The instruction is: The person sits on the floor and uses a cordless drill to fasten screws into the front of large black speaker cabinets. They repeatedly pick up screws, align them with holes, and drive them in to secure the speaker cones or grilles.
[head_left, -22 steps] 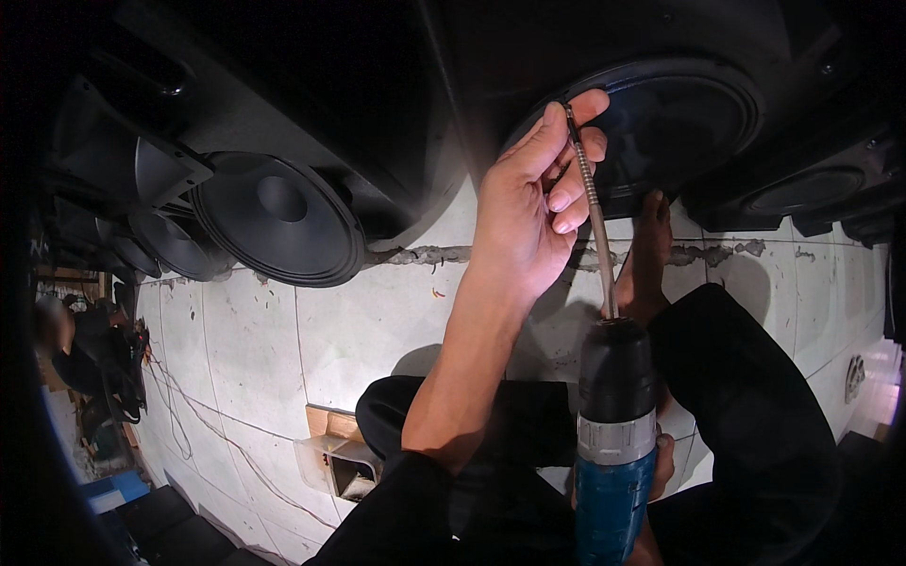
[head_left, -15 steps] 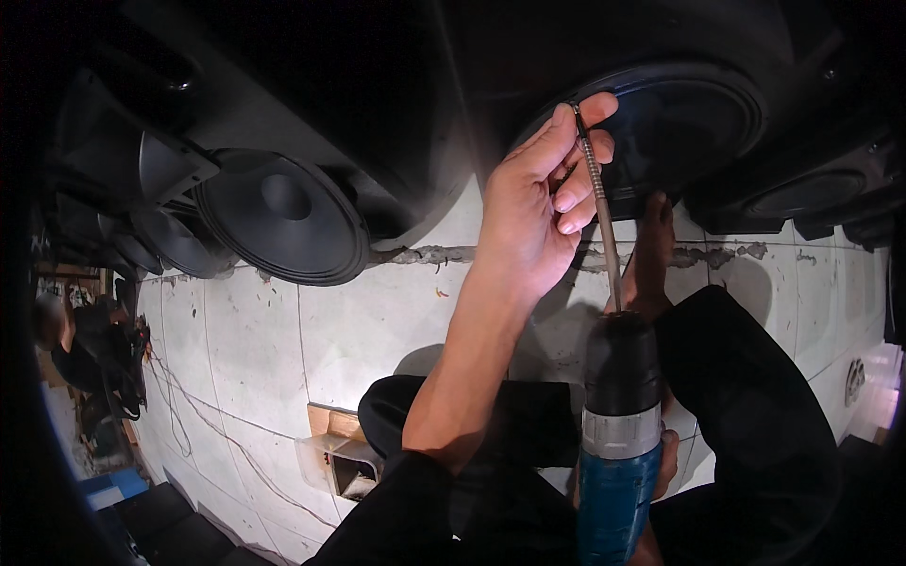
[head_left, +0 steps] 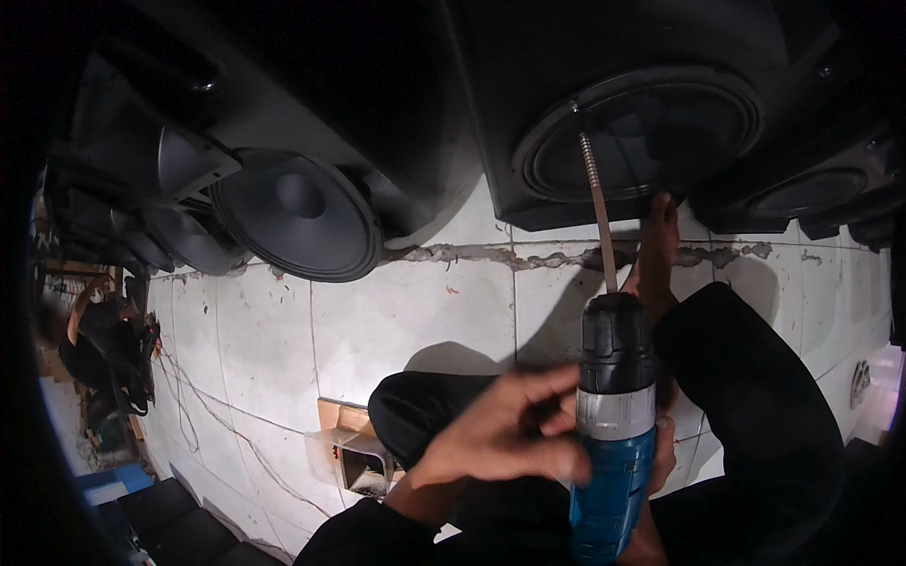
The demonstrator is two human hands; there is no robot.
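Observation:
My right hand (head_left: pixel 664 455) grips a blue, silver and black power drill (head_left: pixel 613 472), mostly hidden behind it. A long driver bit (head_left: pixel 604 226) runs from its chuck toward the round black speaker cone (head_left: pixel 670 132) in the cabinet ahead. At the speaker's rim a small shiny screw (head_left: pixel 575 108) sticks out; the bit's tip appears just short of it. Left of the drill is my left hand (head_left: pixel 510 429), slightly blurred, thumb and forefinger apart and nothing visible in it. Whether its fingertips touch the drill, I cannot tell.
A second speaker (head_left: pixel 302 208) in a black cabinet stands to the left, with more behind it. An open box of clear plastic and cardboard (head_left: pixel 354 448) lies on the white tiles by my left knee. Thin cables (head_left: pixel 236 443) trail across the floor. Another person (head_left: pixel 104 349) is at far left.
My left hand has let go of the bit's tip at the speaker rim and come back beside the drill. The screw at the rim is now visible. The drill has shifted slightly.

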